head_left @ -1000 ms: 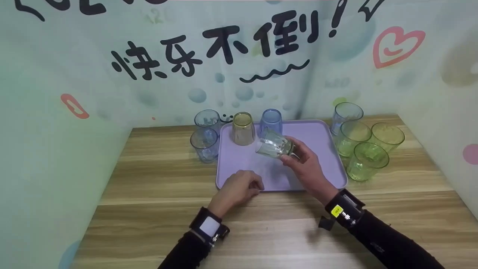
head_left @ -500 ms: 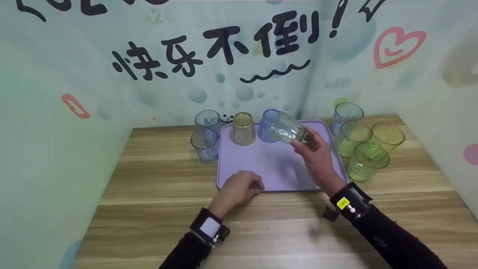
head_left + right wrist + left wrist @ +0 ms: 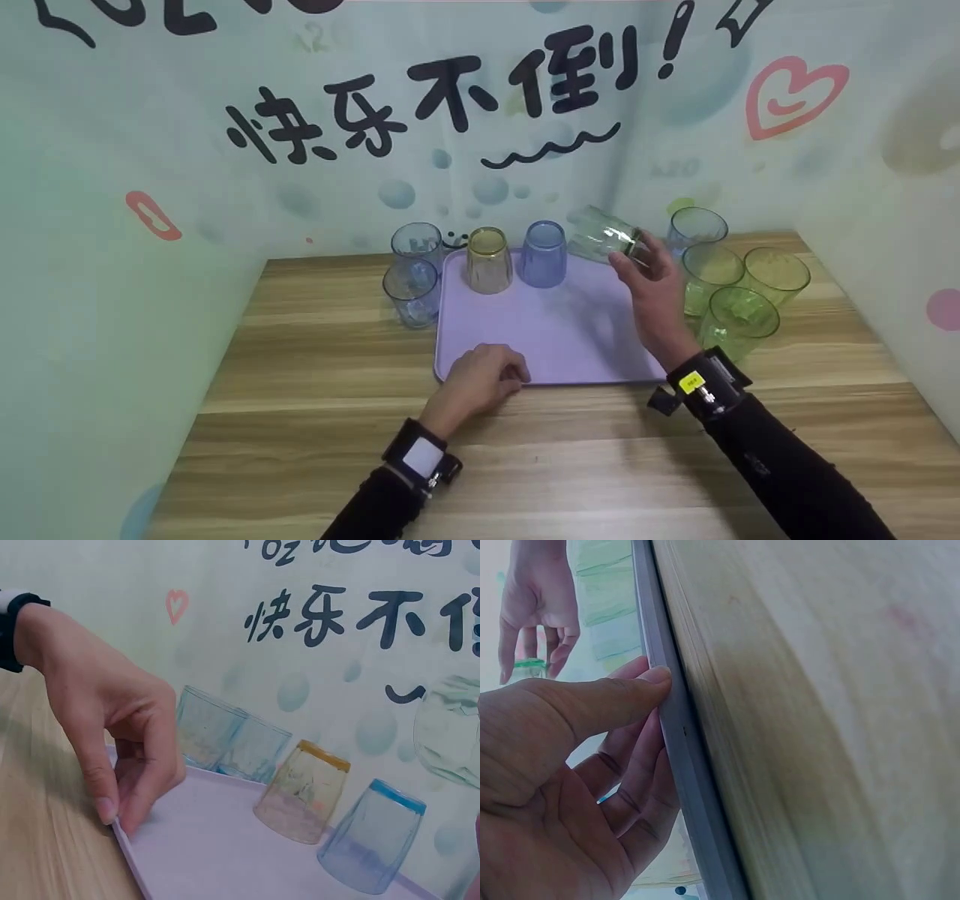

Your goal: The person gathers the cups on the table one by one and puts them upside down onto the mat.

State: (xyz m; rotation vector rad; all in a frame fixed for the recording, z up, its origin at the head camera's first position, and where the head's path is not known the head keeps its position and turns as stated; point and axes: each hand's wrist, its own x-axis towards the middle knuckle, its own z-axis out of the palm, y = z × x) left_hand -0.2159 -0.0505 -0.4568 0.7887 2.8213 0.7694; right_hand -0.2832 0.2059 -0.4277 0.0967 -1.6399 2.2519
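My right hand (image 3: 660,300) holds a pale green drinking glass (image 3: 600,234) by its base end. The glass is tilted, its mouth pointing left, above the back right of a purple tray (image 3: 525,337). At the tray's front edge my left hand (image 3: 484,382) pinches the rim between thumb and fingers, as the left wrist view shows with the fingertips (image 3: 656,676) on the edge. Two glasses stand upside down along the tray's back: a yellow glass (image 3: 489,262) and, to its right, a blue glass (image 3: 544,256). Only part of the held glass (image 3: 450,731) shows in the right wrist view.
Two upright blue glasses, the nearer glass (image 3: 411,296) and one behind it, stand left of the tray. Right of it are several upright glasses, among them a green glass (image 3: 739,322) and a bluish glass (image 3: 697,225). A printed backdrop (image 3: 337,202) rises behind the wooden table (image 3: 315,360).
My right hand has carried the pale green glass right and toward the back, away from in front of the upside-down blue glass. My left hand stays at the tray's front edge.
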